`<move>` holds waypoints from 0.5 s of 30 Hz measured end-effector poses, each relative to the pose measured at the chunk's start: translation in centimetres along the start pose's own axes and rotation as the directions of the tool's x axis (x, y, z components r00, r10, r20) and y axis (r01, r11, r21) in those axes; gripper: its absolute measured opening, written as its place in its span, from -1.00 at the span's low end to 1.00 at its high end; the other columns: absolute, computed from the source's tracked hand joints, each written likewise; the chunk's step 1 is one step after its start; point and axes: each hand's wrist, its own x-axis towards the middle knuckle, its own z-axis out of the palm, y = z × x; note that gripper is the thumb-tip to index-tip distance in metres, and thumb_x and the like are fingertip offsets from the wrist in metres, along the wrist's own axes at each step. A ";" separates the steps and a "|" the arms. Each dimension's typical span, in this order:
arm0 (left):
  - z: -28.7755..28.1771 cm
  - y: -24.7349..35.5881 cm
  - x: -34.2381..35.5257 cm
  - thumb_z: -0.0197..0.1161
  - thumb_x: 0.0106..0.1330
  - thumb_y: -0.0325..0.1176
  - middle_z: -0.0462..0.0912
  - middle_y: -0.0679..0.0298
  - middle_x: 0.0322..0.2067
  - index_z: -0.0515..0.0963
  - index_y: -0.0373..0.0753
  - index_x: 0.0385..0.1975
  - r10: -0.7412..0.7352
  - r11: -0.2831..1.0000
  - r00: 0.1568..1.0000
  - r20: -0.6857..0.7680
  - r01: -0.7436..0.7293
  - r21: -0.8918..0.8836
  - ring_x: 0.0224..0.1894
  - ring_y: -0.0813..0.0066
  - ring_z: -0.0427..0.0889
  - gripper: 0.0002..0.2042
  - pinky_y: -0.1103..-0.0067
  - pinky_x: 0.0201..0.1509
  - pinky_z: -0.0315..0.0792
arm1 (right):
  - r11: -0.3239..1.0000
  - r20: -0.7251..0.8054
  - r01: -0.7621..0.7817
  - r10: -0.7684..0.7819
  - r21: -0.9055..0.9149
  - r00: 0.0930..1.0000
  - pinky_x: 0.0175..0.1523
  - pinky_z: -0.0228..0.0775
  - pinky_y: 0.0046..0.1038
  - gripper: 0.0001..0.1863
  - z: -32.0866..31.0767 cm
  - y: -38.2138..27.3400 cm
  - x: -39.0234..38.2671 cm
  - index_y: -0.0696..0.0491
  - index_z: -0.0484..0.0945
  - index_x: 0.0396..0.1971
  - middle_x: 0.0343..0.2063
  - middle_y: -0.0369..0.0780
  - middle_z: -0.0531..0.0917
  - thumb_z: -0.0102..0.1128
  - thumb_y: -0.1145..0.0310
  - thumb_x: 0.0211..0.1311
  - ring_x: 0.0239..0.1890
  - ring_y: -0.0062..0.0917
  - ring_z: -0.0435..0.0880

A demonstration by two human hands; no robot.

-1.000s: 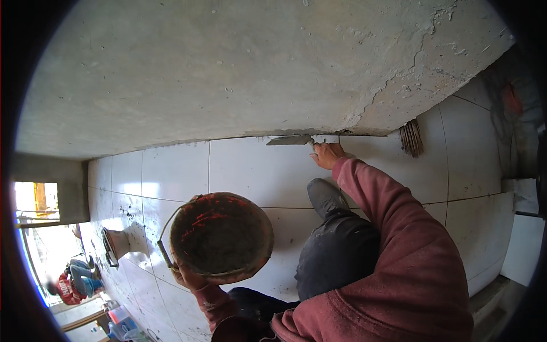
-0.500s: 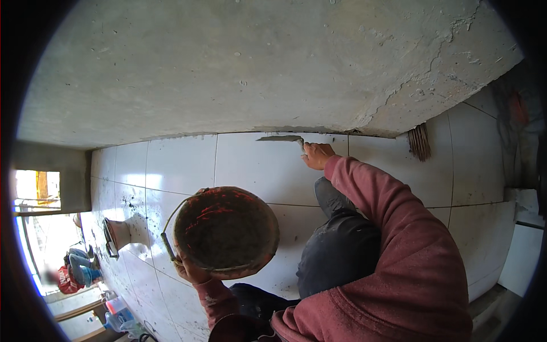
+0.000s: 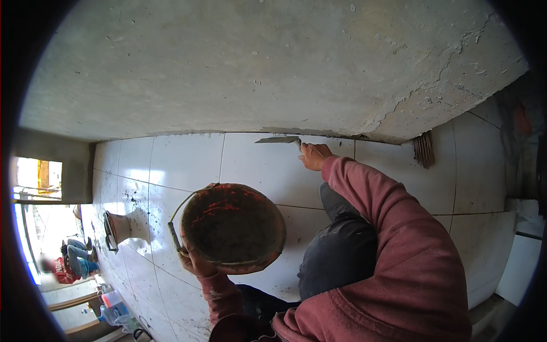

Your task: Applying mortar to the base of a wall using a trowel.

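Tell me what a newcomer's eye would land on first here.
First the round pan of grey mortar at centre, held from below by the left hand. Next the right hand in a red sleeve, holding a trowel at the seam where the white tiles meet the rough grey wall.

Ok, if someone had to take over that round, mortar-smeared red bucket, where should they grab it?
Probably by the thin wire handle arcing along the left rim of the round red bucket, coming from the left. The left hand already cups the bucket's lower edge from beneath, and the wide bowl shape offers no other narrow grip.
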 end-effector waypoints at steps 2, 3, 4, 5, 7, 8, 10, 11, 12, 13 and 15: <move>0.8 0.4 -0.2 0.00 0.24 -0.41 0.56 0.15 -0.24 0.45 -0.45 -0.15 0.021 1.000 1.000 0.008 -0.021 -0.015 -0.28 0.47 0.54 -0.73 0.59 -0.21 0.43 | 1.000 -0.006 -0.013 0.013 0.008 1.000 -0.20 0.38 -0.25 -0.60 0.1 -0.1 0.4 0.18 0.34 -0.25 -0.36 -0.04 0.56 -0.07 0.11 0.13 -0.28 -0.20 0.57; 0.7 0.3 -0.1 0.00 0.24 -0.41 0.56 0.15 -0.24 0.45 -0.45 -0.15 0.027 0.999 1.000 0.012 -0.027 -0.017 -0.28 0.47 0.54 -0.73 0.59 -0.21 0.43 | 1.000 -0.005 -0.024 0.024 0.016 1.000 -0.20 0.39 -0.26 -0.60 -0.1 -0.3 0.7 0.18 0.35 -0.25 -0.35 -0.04 0.57 -0.07 0.11 0.13 -0.27 -0.21 0.57; 0.2 -0.1 -0.1 0.00 0.23 -0.41 0.56 0.15 -0.24 0.44 -0.45 -0.14 0.038 0.999 0.999 0.018 -0.038 -0.004 -0.28 0.46 0.55 -0.73 0.59 -0.20 0.43 | 1.000 -0.012 -0.024 0.024 0.018 1.000 -0.20 0.39 -0.26 -0.60 -0.4 -0.6 1.2 0.18 0.35 -0.25 -0.35 -0.04 0.57 -0.07 0.11 0.13 -0.27 -0.21 0.57; 0.1 -0.2 -0.1 -0.01 0.23 -0.42 0.56 0.14 -0.24 0.43 -0.45 -0.13 0.047 0.999 0.999 0.024 -0.047 0.011 -0.28 0.45 0.55 -0.72 0.60 -0.19 0.43 | 0.999 0.014 -0.050 0.050 0.018 0.999 -0.20 0.39 -0.26 -0.60 -0.8 -1.0 1.8 0.18 0.36 -0.25 -0.34 -0.04 0.57 -0.07 0.11 0.13 -0.27 -0.21 0.57; 0.4 -0.3 0.2 -0.01 0.24 -0.41 0.56 0.14 -0.23 0.43 -0.45 -0.12 0.034 0.999 0.998 0.047 -0.035 0.009 -0.27 0.45 0.55 -0.72 0.60 -0.19 0.43 | 0.997 0.039 -0.076 0.076 0.019 0.996 -0.20 0.39 -0.27 -0.60 -1.5 -1.3 2.4 0.18 0.37 -0.25 -0.34 -0.04 0.57 -0.07 0.11 0.13 -0.27 -0.21 0.57; 0.5 -0.1 0.2 0.00 0.25 -0.40 0.56 0.13 -0.23 0.42 -0.45 -0.11 0.018 1.000 0.998 0.059 -0.019 0.011 -0.27 0.46 0.55 -0.71 0.60 -0.19 0.43 | 0.993 0.041 -0.108 0.106 0.045 0.993 -0.20 0.39 -0.27 -0.60 -1.9 -1.8 2.5 0.18 0.38 -0.25 -0.34 -0.03 0.57 -0.07 0.12 0.13 -0.27 -0.21 0.57; 1.4 0.1 0.2 0.00 0.25 -0.40 0.56 0.14 -0.24 0.43 -0.44 -0.13 0.041 0.999 0.998 0.045 -0.042 0.011 -0.28 0.47 0.55 -0.72 0.60 -0.20 0.43 | 0.988 0.048 -0.133 0.130 0.072 0.990 -0.20 0.39 -0.26 -0.61 -2.5 -2.6 2.0 0.18 0.38 -0.25 -0.34 -0.02 0.57 -0.07 0.12 0.12 -0.28 -0.21 0.57; 1.6 0.3 0.2 0.00 0.26 -0.39 0.57 0.15 -0.25 0.44 -0.44 -0.14 0.062 0.998 0.997 0.036 -0.062 0.006 -0.29 0.49 0.55 -0.73 0.61 -0.22 0.43 | 0.989 -0.016 -0.098 0.100 0.113 0.995 -0.20 0.39 -0.26 -0.61 -2.8 -2.7 1.0 0.18 0.38 -0.26 -0.35 -0.02 0.57 -0.07 0.12 0.12 -0.29 -0.20 0.57; 1.3 0.4 0.1 0.00 0.26 -0.39 0.57 0.15 -0.25 0.44 -0.44 -0.14 0.060 0.998 0.998 0.030 -0.060 0.010 -0.29 0.49 0.55 -0.73 0.61 -0.22 0.43 | 0.987 -0.077 -0.062 0.074 0.151 0.994 -0.20 0.39 -0.25 -0.61 -2.9 -2.9 0.1 0.18 0.38 -0.26 -0.35 -0.03 0.57 -0.07 0.13 0.12 -0.29 -0.20 0.57; 0.9 0.4 0.0 0.01 0.26 -0.38 0.57 0.15 -0.27 0.45 -0.43 -0.15 0.055 0.998 0.998 0.010 -0.055 0.022 -0.30 0.50 0.55 -0.73 0.62 -0.23 0.44 | 0.986 -0.152 0.012 0.014 0.169 0.988 -0.21 0.39 -0.24 -0.61 -3.1 -3.3 -0.6 0.18 0.38 -0.27 -0.36 -0.02 0.57 -0.07 0.12 0.12 -0.31 -0.19 0.57; 1.1 0.5 -0.1 0.01 0.26 -0.37 0.58 0.16 -0.28 0.45 -0.43 -0.16 0.050 0.998 0.999 -0.011 -0.050 0.024 -0.31 0.51 0.55 -0.74 0.63 -0.24 0.44 | 0.990 -0.134 0.044 -0.026 0.138 0.991 -0.21 0.39 -0.25 -0.62 -2.9 -3.6 -0.7 0.18 0.37 -0.26 -0.36 -0.03 0.57 -0.07 0.13 0.13 -0.31 -0.20 0.58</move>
